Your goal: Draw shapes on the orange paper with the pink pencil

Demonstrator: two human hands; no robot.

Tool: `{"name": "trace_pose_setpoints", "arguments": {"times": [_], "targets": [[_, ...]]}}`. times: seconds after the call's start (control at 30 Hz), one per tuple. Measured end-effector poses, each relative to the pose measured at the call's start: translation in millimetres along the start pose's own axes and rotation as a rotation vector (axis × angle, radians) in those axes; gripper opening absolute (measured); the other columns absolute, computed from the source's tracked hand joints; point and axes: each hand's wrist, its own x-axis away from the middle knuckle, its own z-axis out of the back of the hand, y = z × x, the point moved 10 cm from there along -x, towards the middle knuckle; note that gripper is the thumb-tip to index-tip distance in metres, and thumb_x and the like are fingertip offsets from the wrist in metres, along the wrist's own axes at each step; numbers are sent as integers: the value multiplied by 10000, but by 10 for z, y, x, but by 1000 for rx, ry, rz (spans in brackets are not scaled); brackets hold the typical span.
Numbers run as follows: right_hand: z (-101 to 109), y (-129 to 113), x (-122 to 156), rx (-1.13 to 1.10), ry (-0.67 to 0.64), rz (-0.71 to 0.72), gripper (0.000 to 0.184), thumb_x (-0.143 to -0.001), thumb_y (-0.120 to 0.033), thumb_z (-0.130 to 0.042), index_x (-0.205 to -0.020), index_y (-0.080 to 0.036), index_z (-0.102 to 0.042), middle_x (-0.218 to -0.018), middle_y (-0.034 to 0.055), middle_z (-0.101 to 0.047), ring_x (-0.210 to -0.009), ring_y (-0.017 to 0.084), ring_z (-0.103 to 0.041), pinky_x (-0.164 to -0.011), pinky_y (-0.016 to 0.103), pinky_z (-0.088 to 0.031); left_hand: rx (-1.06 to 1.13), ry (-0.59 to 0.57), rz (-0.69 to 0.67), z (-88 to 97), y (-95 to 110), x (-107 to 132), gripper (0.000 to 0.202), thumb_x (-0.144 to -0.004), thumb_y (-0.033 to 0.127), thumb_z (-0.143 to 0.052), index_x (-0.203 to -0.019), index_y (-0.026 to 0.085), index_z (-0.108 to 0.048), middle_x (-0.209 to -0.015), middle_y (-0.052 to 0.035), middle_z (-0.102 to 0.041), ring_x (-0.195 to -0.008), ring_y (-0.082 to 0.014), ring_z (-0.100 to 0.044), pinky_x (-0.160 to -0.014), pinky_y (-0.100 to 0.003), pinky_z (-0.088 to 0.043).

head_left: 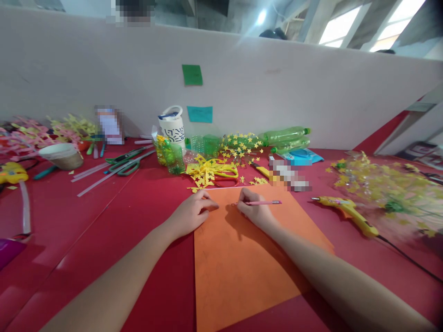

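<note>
Right hand (258,213): fingers closed round a pink pencil (265,202), its tip pointing left, low over the far part of an orange sheet (235,272); whether the tip touches the paper cannot be told. Left hand (190,214): resting at the sheet's far left edge, fingers loosely spread, gripping nothing. The sheet lies flat on the red table (159,286), near and central — between the two forearms. Just beyond its far edge: yellow paper cut-outs (202,174). To the right, apart from the sheet, a yellow glue gun (349,213) lies on its side, cord running near right. Far left: green-handled scissors (128,167) and a white bowl (62,156). Far right of centre — green bottles (287,137), lying down, beside a blue packet (302,157).
</note>
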Motion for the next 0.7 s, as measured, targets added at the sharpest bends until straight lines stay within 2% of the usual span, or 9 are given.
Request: {"name": "trace_pose_setpoints", "arguments": {"times": [0.7], "targets": [[-104,-63,31,13,-104,53,88,-696,-155,-465,-636,-195,-412,-529,-47,-486,-495,96,-423,-470,201,-262,5,-1,11,0,-12,-1,426,-762,-15,-454,-1036,226,-675,-1023,-42,-505,-896,-161,-539,-809,-272,-425]]}}
